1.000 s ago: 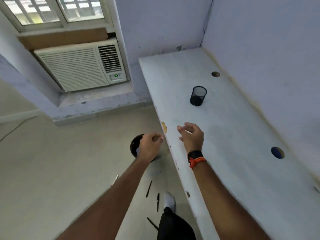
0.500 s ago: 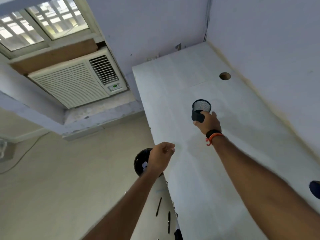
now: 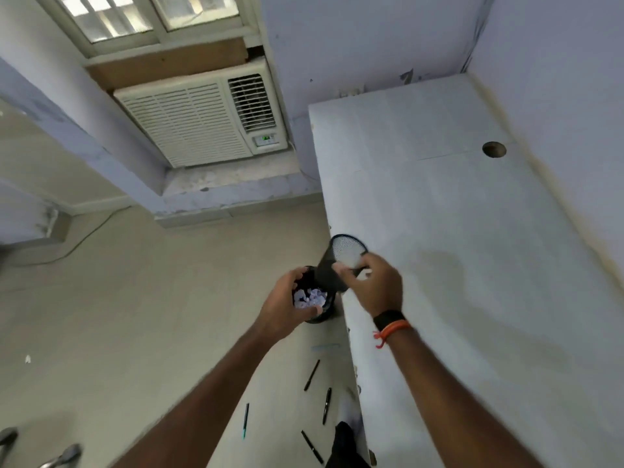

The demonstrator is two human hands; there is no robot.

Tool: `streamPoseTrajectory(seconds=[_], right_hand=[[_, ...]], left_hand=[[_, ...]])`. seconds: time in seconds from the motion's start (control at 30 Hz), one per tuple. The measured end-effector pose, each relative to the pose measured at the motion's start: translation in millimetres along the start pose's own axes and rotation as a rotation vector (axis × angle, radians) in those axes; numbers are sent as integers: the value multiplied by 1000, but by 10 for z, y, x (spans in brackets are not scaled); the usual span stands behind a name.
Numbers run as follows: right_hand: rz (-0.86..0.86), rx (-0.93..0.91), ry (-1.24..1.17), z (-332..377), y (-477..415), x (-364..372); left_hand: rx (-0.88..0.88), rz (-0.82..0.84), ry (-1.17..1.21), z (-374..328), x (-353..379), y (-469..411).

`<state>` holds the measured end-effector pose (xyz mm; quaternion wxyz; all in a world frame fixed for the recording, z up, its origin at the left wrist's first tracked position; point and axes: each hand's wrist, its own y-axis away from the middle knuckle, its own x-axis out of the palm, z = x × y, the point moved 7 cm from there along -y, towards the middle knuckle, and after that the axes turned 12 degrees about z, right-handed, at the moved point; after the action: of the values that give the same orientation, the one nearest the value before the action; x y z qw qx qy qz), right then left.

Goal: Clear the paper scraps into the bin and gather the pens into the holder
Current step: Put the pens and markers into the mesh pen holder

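My right hand (image 3: 378, 285) grips a black mesh pen holder (image 3: 329, 275), tilted with its mouth facing up and right, just off the left edge of the white desk (image 3: 472, 265). Nothing shows inside the holder. Below it on the floor stands a black bin (image 3: 320, 318) with crumpled paper scraps (image 3: 310, 298) inside. My left hand (image 3: 283, 305) hovers over the bin with spread fingers, holding nothing, close to the holder's base. Several pens lie on the floor: one black pen (image 3: 311, 374), another (image 3: 327, 405), a teal-tipped pen (image 3: 245, 420) and one more black pen (image 3: 312, 447).
An air conditioner (image 3: 196, 123) sits under the window at the back. The desk has a cable hole (image 3: 494, 149). A small white scrap (image 3: 27, 359) lies far left on the floor, and a pale strip (image 3: 324, 347) lies by the desk edge. Metal legs (image 3: 64, 454) show at bottom left.
My right hand took the holder off the desk and carried it left to the desk edge, tilting it. My left hand opened over the bin.
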<state>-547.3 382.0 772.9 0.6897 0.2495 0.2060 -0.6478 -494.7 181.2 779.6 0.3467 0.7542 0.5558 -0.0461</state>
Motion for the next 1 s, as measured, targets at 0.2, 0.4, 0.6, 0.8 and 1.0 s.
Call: streamPoseTrajectory(seconds=[0.2,0.4,0.6,0.8,1.0], right_hand=[[168,-74,-36,862,962,943],[375,-9,-21,1425,1727,1849],[388,77,-143,2041,2466,2542],[386,154,-120,2180,2866,3002],[379,249,15,1557,3077,3406]], left_hand=[[36,50,14,668,-400,722],[41,-20,178,1586,-825,1618],[118,3,185,2226,-1318,2410],[100,3,181,2863,-1580,2822],[-128,-114,212,3861,-1337,2780]])
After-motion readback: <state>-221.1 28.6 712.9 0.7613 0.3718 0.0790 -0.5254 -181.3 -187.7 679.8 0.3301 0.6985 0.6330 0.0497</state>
